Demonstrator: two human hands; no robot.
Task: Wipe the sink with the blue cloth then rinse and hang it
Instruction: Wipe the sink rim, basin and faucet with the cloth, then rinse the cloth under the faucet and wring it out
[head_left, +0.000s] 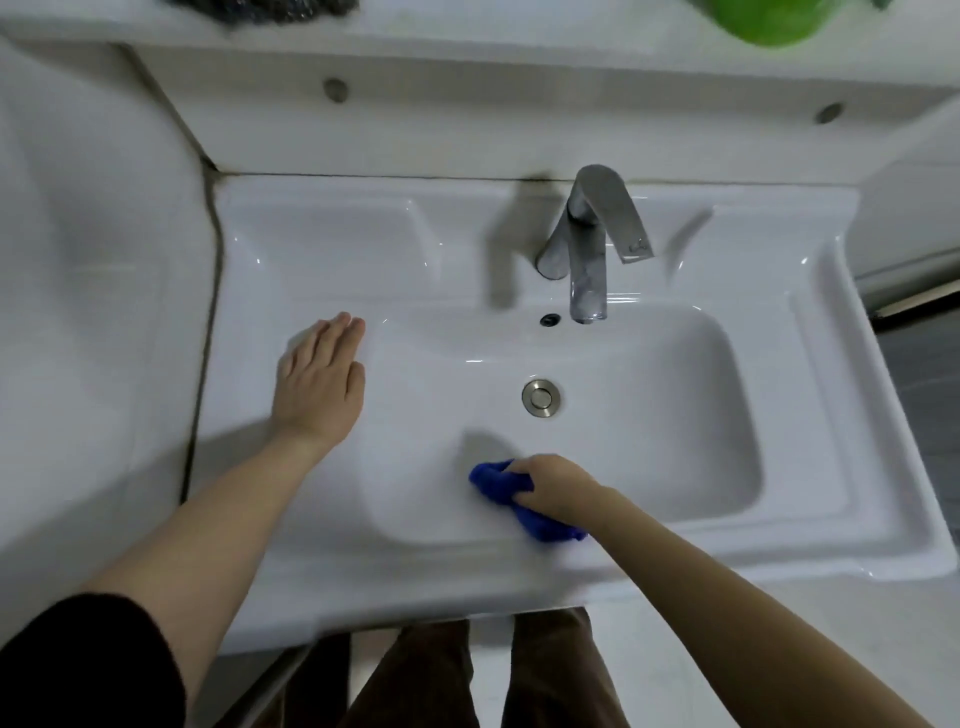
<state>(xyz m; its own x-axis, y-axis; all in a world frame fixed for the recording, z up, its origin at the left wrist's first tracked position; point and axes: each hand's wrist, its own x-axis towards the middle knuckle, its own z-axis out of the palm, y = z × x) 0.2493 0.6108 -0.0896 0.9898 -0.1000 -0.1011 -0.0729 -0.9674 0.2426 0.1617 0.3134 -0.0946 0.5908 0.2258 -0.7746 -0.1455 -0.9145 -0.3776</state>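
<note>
Head view looks straight down on a white ceramic sink (810, 364) with the wiping stage judged to be under way. Right hand (558, 486) has its fingers (524, 467) clamped on the bunched blue cloth (501, 483), which is pressed against the near wall of the basin, just inside the front rim; part of the cloth trails out beneath the wrist toward that rim. Left hand (319, 382) lies flat on the ledge left of the basin, fingers together and straight, gripping nothing, apparently as a brace. Beyond the right fingers, well apart from the cloth, sits the round metal drain (540, 397); farther still stands the chrome tap (589, 244), with a small overflow hole (549, 319) beside its spout. No water is seen running, and the basin shows no visible suds or puddles, so how much has been wiped cannot be told. Judgement: wiping is in progress; the far and right basin walls, rinsing and hanging remain. No hook or rail for hanging is in view. Surface is glossy and hard, likely slick when wet. A white backsplash with two round metal fittings rises behind the tap; a green object (769, 21) and a dark item sit on the shelf above, both cut off by the frame.
</note>
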